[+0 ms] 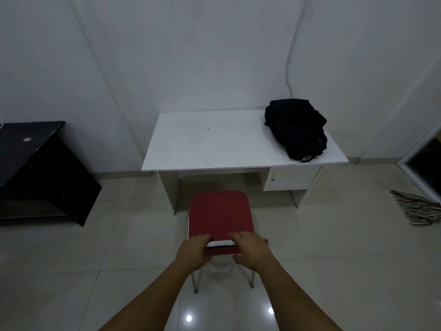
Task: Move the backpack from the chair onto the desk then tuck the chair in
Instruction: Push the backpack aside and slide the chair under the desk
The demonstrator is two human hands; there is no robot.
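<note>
Fingers of our left hand and right hand clasp the red chair backrest, seat facing the white desk. Upper right, the black backpack lies on it, long axis running diagonally.

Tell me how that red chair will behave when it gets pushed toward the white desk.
The red chair probably slides easily: its thin metal legs stand on glossy tile. It looks light, with a slim frame and thin seat. Both hands, left hand and right hand, grip high on the backrest, so a hard shove might tip it forward rather than glide it under the white desk.
</note>
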